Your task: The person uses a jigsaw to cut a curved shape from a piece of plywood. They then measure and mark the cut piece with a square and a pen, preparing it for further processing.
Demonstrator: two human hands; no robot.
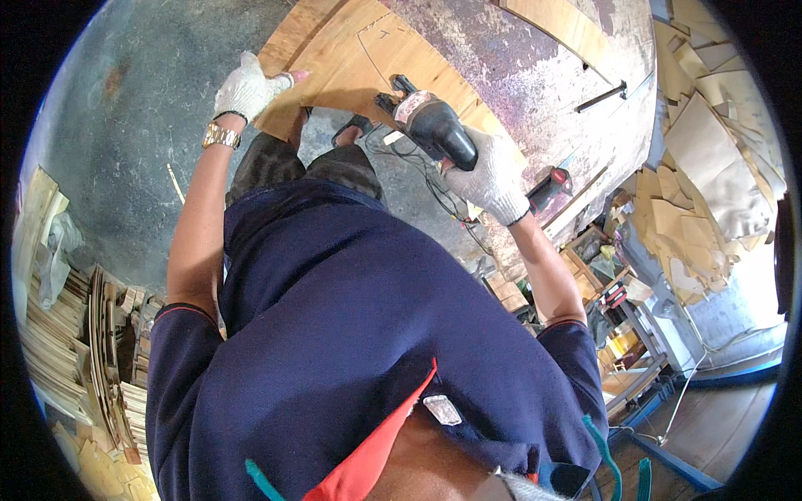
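Observation:
A curved plywood board (pixel 393 63) with pencil lines lies at top centre, reaching over the near edge of the scuffed worktable (pixel 606 150). My left hand (pixel 248 90), in a white knit glove with a watch at the wrist, grips the board's left edge. My right hand (pixel 489 179), also gloved, is wrapped round the rear of a black power tool, apparently a jigsaw (pixel 430 125), at the board's near edge; its blade is too small to make out. A second black-and-red tool (pixel 547 188) lies just beyond my right hand.
Another plywood piece (pixel 551 29) and a black metal bar (pixel 600 98) are at upper right. Tangled cables (pixel 430 175) hang below the board. Stacked wood strips (pixel 63 326) stand at left. Pale cut sheets (pixel 702 167) pile at right, above cluttered shelving (pixel 614 326).

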